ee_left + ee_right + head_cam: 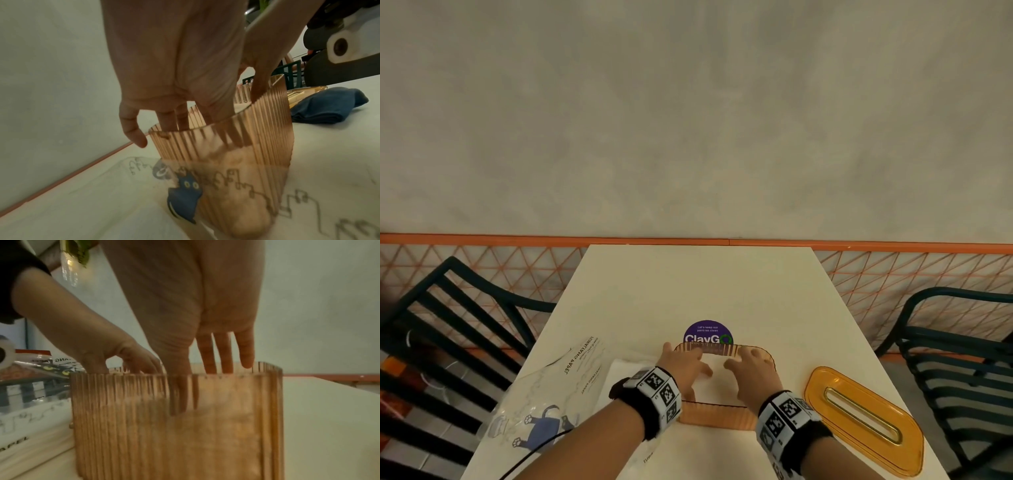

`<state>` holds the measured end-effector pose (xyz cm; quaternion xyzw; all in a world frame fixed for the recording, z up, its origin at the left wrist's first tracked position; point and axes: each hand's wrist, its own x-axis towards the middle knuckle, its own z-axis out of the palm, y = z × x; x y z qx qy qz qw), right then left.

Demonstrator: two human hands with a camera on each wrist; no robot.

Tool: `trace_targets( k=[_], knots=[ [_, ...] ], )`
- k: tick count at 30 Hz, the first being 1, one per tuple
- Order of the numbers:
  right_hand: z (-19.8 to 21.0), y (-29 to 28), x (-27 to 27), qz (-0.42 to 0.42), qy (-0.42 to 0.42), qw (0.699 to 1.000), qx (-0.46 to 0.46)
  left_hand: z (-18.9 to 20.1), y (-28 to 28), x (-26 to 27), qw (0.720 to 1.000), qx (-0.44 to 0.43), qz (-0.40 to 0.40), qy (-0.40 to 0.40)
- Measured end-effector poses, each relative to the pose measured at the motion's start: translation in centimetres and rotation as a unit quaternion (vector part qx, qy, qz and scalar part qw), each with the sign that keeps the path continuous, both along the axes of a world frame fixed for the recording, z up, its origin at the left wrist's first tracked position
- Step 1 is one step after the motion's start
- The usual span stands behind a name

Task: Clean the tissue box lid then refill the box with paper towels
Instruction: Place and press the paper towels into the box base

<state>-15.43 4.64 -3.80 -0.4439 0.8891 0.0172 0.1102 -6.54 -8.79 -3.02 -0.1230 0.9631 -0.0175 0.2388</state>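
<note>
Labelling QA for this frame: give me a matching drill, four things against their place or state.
Things:
1. lid
2. tissue box
3. blue cloth
4. paper towel pack

Places or states:
A. left of the box, on the table
B. both hands reach into it
C. flat on the table, right of the box
D. crumpled beside the lid

Pairs: 1-C, 2-B, 3-D, 4-A

Both hands reach downward side by side, fingers extended and fairly straight. The left hand (681, 366) has its thumb splayed outward; the right hand (751, 371) keeps its fingers close together. Neither grips anything.
</note>
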Motion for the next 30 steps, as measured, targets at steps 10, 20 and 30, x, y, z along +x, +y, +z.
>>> trace_targets(
  k=[10, 20, 30],
  knots=[
    [-1.2, -0.5, -1.8, -0.046, -0.138, 0.989, 0.033, -0.4, 0.7, 0.7, 0.996, 0.052, 0.062, -0.032],
    [-0.9, 3.6, -1.5, -0.153, -0.048, 0.964, -0.212, -0.6, -2.8, 9.1, 0.835, 0.088, 0.455, 0.296],
    [-2.6, 2.7, -1.4, -0.23, -0.148, 0.952, -0.14, -4.4, -2.3, 11.1, 0.832, 0.072, 0.54, 0.103]
  ],
)
